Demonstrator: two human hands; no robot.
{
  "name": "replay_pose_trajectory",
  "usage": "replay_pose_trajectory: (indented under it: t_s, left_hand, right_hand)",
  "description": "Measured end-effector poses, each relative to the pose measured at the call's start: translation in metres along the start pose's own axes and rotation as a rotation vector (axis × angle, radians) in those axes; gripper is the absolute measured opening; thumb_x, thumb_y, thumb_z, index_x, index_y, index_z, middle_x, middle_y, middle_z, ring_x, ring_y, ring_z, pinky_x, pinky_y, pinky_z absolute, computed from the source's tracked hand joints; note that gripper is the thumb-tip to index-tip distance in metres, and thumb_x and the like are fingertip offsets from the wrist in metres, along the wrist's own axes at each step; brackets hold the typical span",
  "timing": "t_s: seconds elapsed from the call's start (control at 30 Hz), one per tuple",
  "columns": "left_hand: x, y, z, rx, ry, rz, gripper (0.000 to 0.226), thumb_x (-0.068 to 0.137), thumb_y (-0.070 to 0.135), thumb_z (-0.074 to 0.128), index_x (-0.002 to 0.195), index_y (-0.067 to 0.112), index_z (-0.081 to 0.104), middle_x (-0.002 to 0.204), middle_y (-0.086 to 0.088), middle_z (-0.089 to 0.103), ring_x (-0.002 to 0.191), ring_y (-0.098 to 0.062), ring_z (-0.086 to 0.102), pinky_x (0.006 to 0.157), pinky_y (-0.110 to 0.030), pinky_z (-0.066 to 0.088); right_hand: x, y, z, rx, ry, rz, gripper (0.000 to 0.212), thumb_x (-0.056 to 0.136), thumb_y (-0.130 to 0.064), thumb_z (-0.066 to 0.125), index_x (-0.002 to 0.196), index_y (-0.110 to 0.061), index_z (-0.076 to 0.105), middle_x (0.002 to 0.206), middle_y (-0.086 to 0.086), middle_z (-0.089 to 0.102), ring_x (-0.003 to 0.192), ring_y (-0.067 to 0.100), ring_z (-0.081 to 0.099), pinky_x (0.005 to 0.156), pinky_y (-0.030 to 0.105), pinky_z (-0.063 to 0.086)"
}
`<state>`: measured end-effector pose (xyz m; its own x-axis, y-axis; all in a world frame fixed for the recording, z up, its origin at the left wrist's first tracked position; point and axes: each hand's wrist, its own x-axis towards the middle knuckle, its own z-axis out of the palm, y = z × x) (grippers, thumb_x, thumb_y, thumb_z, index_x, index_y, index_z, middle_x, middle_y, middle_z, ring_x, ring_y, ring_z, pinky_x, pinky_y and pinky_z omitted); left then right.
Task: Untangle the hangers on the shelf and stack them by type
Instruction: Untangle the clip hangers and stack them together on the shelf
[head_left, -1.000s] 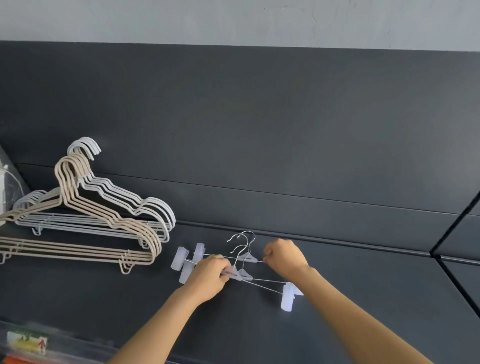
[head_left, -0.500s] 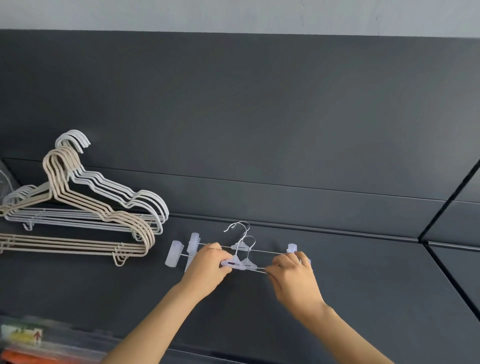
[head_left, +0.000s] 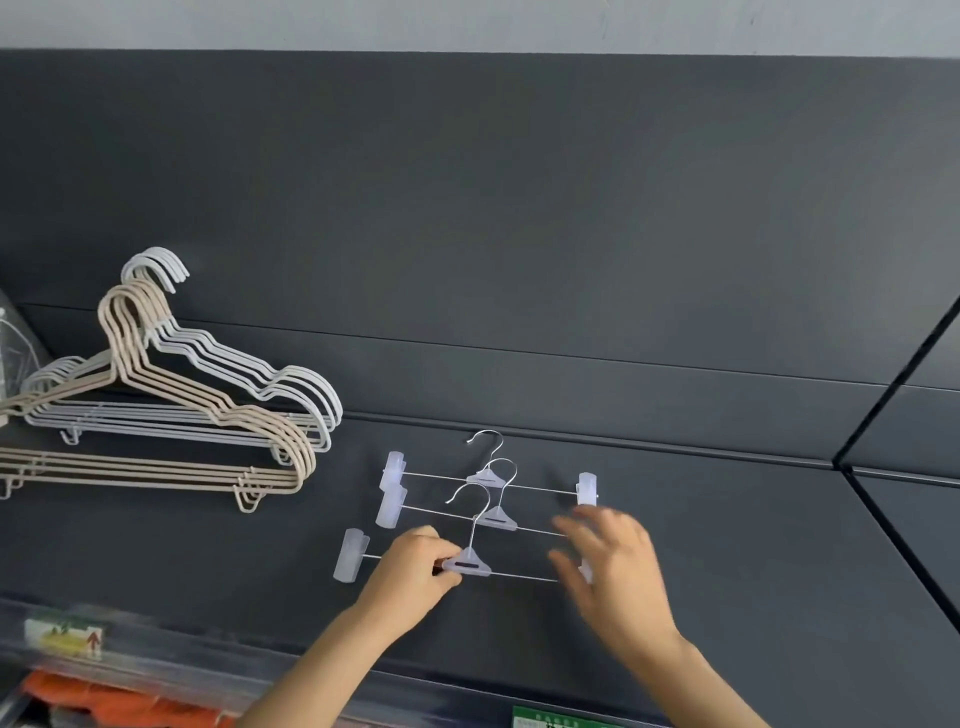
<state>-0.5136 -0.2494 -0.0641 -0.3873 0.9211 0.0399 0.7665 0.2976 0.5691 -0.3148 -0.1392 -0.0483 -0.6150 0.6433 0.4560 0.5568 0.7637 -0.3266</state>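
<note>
Left hand (head_left: 415, 566): fingers curled, pinching the wire bar of the nearest clip hanger just left of its plastic centre piece.
Right hand (head_left: 615, 566): blurred, fingers spread wide and gripping nothing, over the right ends of the two nearer clip hangers; whether it touches them cannot be told.
Nearest clip hanger (head_left: 470, 564): flat on the shelf, metal hook pointing away from the person, frosted clip showing at its left end, right clip mostly hidden behind the right hand.
Middle clip hanger (head_left: 496, 518): just behind the nearest one and parallel to it; the nearest one's hook lies across its bar, and its right end is hidden by the right hand.
Farthest clip hanger (head_left: 485, 475): closest to the back panel, both end clips in plain sight; the middle hanger's hook overlaps its bar.
Beige hangers (head_left: 156, 473): a nested stack lying to the left of the clip hangers, hooks towards the back panel.
White hangers (head_left: 156, 422): a second nested stack behind the beige one, partly under it, hooks resting against the back panel.
Shelf (head_left: 727, 571): dark grey, flat; all three groups of hangers lie on it.
Back panel (head_left: 519, 208): dark grey, rising behind the shelf to a pale wall (head_left: 467, 21).
Clear bag (head_left: 10, 353): at the left edge, beside the white stack.
Front rail (head_left: 208, 649): transparent strip along the near edge, carrying a small label (head_left: 62, 636); something orange (head_left: 104, 701) shows below it.
</note>
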Motion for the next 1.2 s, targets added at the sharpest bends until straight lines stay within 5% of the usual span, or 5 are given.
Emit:
replay_pose_trajectory:
  t_s: [0.2, 0.53, 0.87, 1.03, 1.2]
  left_hand:
    - [-0.003, 0.006, 0.0, -0.06, -0.02, 0.004, 0.025, 0.079, 0.028, 0.067, 0.097, 0.011, 0.064, 0.092, 0.002, 0.053, 0.09, -0.013, 0.051, 0.082, -0.026, 0.044]
    - [0.011, 0.016, 0.007, 0.078, 0.055, -0.019, 0.042, 0.093, 0.036, 0.048, 0.128, 0.013, 0.048, 0.15, 0.002, 0.026, 0.137, -0.016, 0.024, 0.109, -0.026, 0.025]
    - [0.012, 0.016, 0.005, 0.314, 0.063, -0.038, 0.057, 0.074, 0.056, 0.033, 0.094, 0.02, 0.072, 0.109, 0.005, 0.068, 0.108, -0.022, 0.062, 0.09, -0.038, 0.049]
    - [0.013, 0.016, 0.001, 0.288, 0.023, -0.039, 0.088, 0.069, 0.064, 0.01, 0.126, 0.015, 0.055, 0.14, 0.003, 0.045, 0.136, -0.017, 0.034, 0.116, -0.034, 0.016]
    - [0.016, 0.014, 0.002, 0.316, 0.013, -0.029, 0.05, 0.094, 0.046, 0.038, 0.136, 0.019, 0.041, 0.15, 0.005, 0.03, 0.142, -0.013, 0.02, 0.115, -0.029, 0.014]
  right_hand:
    - [0.0, 0.029, -0.021, 0.477, -0.277, 0.55, 0.035, 0.084, -0.02, 0.062, 0.118, -0.019, 0.051, 0.103, 0.001, 0.059, 0.096, 0.02, 0.058, 0.076, 0.023, 0.041]
    - [0.021, 0.033, -0.017, 0.56, -0.368, 0.571, 0.02, 0.09, -0.018, 0.052, 0.091, -0.002, 0.062, 0.081, 0.009, 0.066, 0.074, 0.024, 0.053, 0.069, 0.027, 0.039]
    - [0.044, 0.029, -0.005, 0.476, -0.42, 0.721, 0.021, 0.088, -0.023, 0.052, 0.083, -0.003, 0.058, 0.063, 0.003, 0.057, 0.051, 0.015, 0.048, 0.049, 0.021, 0.037]
    - [0.047, 0.026, 0.002, 0.387, -0.448, 0.743, 0.029, 0.086, -0.023, 0.049, 0.062, -0.008, 0.044, 0.061, 0.005, 0.054, 0.05, 0.019, 0.045, 0.047, 0.022, 0.036]
    - [0.045, 0.02, 0.006, 0.272, -0.39, 0.704, 0.034, 0.091, -0.025, 0.043, 0.06, -0.012, 0.039, 0.061, 0.001, 0.047, 0.053, 0.017, 0.04, 0.048, 0.025, 0.032]
